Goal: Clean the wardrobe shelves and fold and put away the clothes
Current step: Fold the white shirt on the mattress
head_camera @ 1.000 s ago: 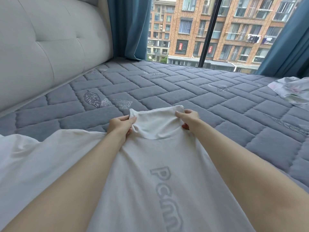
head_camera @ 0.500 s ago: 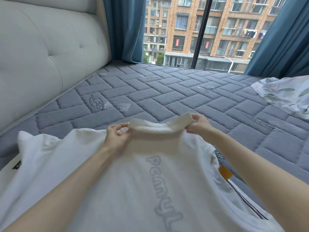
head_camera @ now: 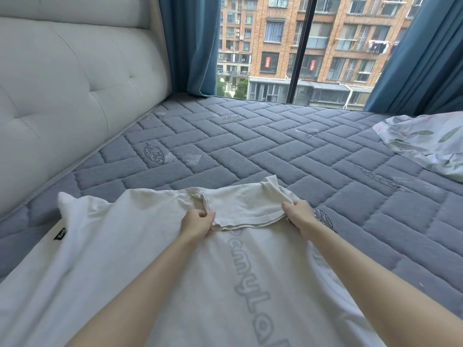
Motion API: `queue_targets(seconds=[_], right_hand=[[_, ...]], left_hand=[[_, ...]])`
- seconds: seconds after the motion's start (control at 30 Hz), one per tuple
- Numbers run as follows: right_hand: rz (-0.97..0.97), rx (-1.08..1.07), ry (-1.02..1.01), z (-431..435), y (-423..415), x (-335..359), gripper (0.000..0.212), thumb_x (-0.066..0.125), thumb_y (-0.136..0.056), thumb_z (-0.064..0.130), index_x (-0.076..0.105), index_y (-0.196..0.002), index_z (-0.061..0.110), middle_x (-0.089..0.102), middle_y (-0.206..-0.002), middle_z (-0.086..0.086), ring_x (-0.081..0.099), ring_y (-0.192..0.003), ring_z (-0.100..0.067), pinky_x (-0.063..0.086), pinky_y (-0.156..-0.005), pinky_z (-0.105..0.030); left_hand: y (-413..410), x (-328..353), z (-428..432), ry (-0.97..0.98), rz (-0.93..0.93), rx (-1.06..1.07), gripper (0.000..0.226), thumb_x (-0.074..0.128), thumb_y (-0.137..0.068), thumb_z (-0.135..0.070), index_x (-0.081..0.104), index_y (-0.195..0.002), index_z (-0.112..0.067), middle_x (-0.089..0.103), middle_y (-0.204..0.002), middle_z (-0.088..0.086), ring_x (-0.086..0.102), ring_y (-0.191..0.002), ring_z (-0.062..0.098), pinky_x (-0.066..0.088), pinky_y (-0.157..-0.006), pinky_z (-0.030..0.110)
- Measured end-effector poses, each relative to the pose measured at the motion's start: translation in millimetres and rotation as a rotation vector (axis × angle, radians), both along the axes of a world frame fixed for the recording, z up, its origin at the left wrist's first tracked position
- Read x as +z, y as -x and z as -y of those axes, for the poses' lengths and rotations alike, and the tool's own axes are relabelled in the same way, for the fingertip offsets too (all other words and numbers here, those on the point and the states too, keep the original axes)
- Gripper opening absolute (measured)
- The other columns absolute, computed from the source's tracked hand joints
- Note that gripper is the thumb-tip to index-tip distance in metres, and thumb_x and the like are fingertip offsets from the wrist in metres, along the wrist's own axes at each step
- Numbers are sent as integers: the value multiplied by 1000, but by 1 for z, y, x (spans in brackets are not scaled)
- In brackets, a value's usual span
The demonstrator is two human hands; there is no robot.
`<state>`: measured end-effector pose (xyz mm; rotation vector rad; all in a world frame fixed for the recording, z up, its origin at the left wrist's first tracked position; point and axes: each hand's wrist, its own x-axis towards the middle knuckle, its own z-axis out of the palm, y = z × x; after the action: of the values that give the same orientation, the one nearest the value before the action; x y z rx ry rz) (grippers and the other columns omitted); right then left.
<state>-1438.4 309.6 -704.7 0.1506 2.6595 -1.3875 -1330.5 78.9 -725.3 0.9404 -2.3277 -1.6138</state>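
A white T-shirt with grey lettering lies spread on the near part of the mattress. Just beyond the lettering, the left hand and right hand each pinch one side of its folded-back end, fingers curled round the cloth. Farther right lies a floral sheet, and a padded headboard stands at left

Grey quilted mattress butts against tufted cream headboard at left; blue curtains frame tall daylit window, brick apartment blocks beyond.
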Motion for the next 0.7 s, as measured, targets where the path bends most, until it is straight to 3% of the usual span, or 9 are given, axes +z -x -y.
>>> queue_targets(seconds=[0.07, 0.13, 0.23, 0.33, 0.4, 0.47, 0.57, 0.63, 0.7], right_hand=[[7, -17, 45, -3, -7, 8, 25, 48, -88, 14, 52, -63, 13, 59, -62, -7, 51, -52, -22, 38, -53, -26], [-5, 34, -81, -13, -13, 9, 25, 51, -86, 19, 53, -62, 13, 60, -61, -6, 54, -55, -24, 38, -53, -27], [-29, 84, -332, -19, -18, 8, 7, 59, -78, 26, 59, -79, 19, 66, -82, -4, 62, -82, -27, 45, -68, -31], [-69, 17, -174, -3, -8, 12, 47, 58, -75, 46, 59, -112, 18, 66, -111, -3, 60, -106, -26, 47, -90, -36], [-38, 8, -91, 14, 7, 16, 71, 54, -67, 68, 59, -115, 16, 65, -114, -2, 59, -110, -24, 45, -94, -35], [19, -14, -50, 27, 31, 11, 74, 53, -69, 73, 63, -110, 12, 65, -110, -4, 60, -109, -26, 45, -93, -34], [76, -42, 39, 40, 63, -1, 52, 57, -80, 59, 60, -96, 9, 58, -94, -6, 59, -96, -25, 47, -90, -33], [8, -86, 32, 44, 75, -4, 30, 59, -87, 43, 57, -91, 14, 60, -94, -8, 58, -93, -25, 45, -87, -32], [-115, -119, -77, 43, 81, -3, 20, 56, -92, 35, 54, -92, 15, 64, -103, -11, 59, -101, -30, 42, -85, -33]], left_hand=[[-1, -4, 9, -64, 14, -27, 33, 66, -89, -28, 59, -60, -14, 56, -61, 2, 52, -68, 21, 41, -69, 28], [-8, -3, 17, -159, 22, -75, 26, 69, -87, -21, 65, -64, -10, 59, -65, 7, 55, -65, 19, 48, -76, 29], [-8, -3, 25, -159, 69, -102, 19, 73, -83, -21, 70, -75, -5, 66, -74, 9, 62, -67, 17, 55, -78, 29], [9, -2, 28, -275, -9, -3, 29, 74, -82, -31, 69, -84, -3, 71, -87, 10, 68, -80, 21, 58, -79, 32], [23, -3, 33, -331, -68, 71, 31, 74, -81, -36, 70, -80, -5, 73, -90, 10, 70, -87, 24, 56, -88, 38], [35, -8, 38, -346, -106, 128, 32, 75, -78, -41, 70, -68, -11, 74, -86, 9, 70, -89, 26, 54, -92, 41], [50, -15, 43, -310, -112, 191, 37, 78, -71, -47, 68, -57, -15, 73, -79, 6, 69, -85, 24, 55, -89, 39], [63, -20, 51, -325, -124, 227, 27, 80, -74, -39, 71, -66, -15, 73, -88, 8, 68, -89, 24, 55, -90, 38], [74, -28, 63, -330, -142, 252, 18, 80, -75, -32, 72, -75, -16, 73, -96, 10, 68, -90, 24, 54, -93, 40]])
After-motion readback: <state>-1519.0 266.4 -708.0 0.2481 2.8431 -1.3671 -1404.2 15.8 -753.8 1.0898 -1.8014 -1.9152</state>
